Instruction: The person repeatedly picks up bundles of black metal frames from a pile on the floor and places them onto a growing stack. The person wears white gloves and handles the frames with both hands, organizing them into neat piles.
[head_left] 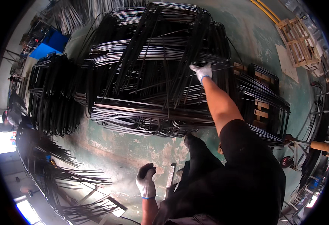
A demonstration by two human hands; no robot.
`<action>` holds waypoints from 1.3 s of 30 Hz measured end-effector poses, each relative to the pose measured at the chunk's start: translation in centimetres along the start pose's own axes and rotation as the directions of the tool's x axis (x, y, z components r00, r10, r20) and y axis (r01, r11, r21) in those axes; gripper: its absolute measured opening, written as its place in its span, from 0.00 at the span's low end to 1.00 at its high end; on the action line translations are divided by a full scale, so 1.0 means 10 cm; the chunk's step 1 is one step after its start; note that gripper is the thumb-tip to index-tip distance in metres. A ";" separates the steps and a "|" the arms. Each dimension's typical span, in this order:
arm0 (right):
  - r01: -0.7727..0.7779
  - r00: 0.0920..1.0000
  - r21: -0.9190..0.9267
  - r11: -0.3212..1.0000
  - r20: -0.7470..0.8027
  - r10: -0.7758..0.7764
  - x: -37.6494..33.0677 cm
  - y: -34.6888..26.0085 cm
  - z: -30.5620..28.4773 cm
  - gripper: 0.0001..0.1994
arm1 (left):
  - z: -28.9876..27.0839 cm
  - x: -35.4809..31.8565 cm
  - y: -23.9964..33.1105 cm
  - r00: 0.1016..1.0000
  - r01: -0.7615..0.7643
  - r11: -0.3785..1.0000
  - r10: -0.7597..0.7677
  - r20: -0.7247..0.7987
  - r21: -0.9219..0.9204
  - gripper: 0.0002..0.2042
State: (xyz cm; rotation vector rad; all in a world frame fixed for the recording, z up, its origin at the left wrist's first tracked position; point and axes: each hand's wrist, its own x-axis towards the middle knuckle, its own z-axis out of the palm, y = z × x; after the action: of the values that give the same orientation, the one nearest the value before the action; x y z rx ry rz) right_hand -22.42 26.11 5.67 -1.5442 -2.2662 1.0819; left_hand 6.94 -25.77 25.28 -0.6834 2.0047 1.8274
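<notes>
My right hand (202, 72), in a white knit glove with a blue cuff, reaches out over a large stack of black metal frames (160, 108). Its thumb side points left, by the upright dark bars that lie across the stack. A thin bar shows just right of the glove; whether the fingers grip it is hidden. Low in the view, my left hand (146, 182) hangs above the floor, away from the stack. It wears a similar glove with dark fingertips, and the fingers are curled in with nothing visible in them.
More bundled black frames (53, 95) stand at the left, and others rest on a wooden pallet (262, 108) at the right. Loose thin rods (78, 176) fan out at lower left. A blue bin (50, 43) sits far left; an empty-looking pallet (299, 43) lies far right.
</notes>
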 end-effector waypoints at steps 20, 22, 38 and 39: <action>-0.736 0.614 0.674 0.064 0.703 -0.358 0.59 0.04 0.83 0.12 | 2.71 2.93 0.43 0.805 -0.593 0.130 0.133 0.579 0.795 0.27; -0.707 0.652 0.699 0.110 0.704 -0.281 0.66 0.02 0.79 0.11 | 2.65 2.96 0.34 0.812 -0.583 0.135 0.119 0.571 0.801 0.27; -0.607 0.726 0.724 0.329 0.673 -0.142 0.09 -0.11 0.04 0.11 | 2.67 3.10 0.88 0.801 -0.595 0.532 0.459 0.385 0.602 0.21; -0.630 0.725 0.728 0.272 0.676 -0.130 0.05 -0.03 0.09 0.11 | 2.74 3.08 0.92 0.808 -0.589 0.583 0.428 0.405 0.560 0.21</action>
State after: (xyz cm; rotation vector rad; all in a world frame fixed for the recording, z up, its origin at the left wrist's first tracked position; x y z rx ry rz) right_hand -23.37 26.05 5.09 -1.0135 -0.8696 2.7154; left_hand -25.52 -1.79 12.76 0.3621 2.6159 1.1448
